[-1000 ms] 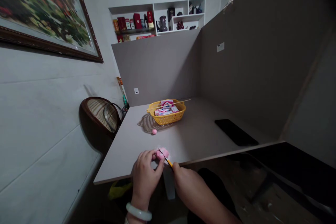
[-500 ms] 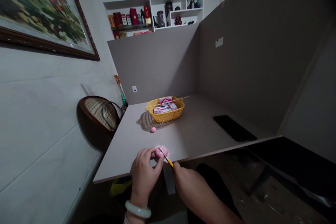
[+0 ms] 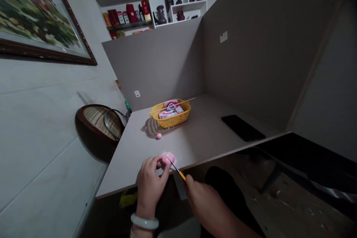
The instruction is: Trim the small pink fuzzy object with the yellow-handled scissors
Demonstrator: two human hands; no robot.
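Observation:
A pink lump point(image 3: 169, 156) lies near the front edge of the table, with pale crumbs or powder around it. My left hand point(image 3: 150, 184) is closed on the lump's left side, fingertips and thumb steadying it. In my right hand point(image 3: 205, 197) is a slim knife point(image 3: 182, 175) with a yellow handle, gripped in a fist. Its thin dark blade slants across the top of the lump; how deep it sits I cannot tell. A small pink ball point(image 3: 158, 136) rests farther back on the table.
Behind the ball stands a yellow basket point(image 3: 175, 121) holding several printed boxes, with a thin stick point(image 3: 191, 99) across its rim. A flat black device point(image 3: 242, 128) lies on the right of the table point(image 3: 200, 137). Grey panels point(image 3: 156, 59) border the back and right.
The view has shifted slightly, moving the scene left. My right hand has drawn the knife back a little toward me across the lump. My left hand keeps its hold.

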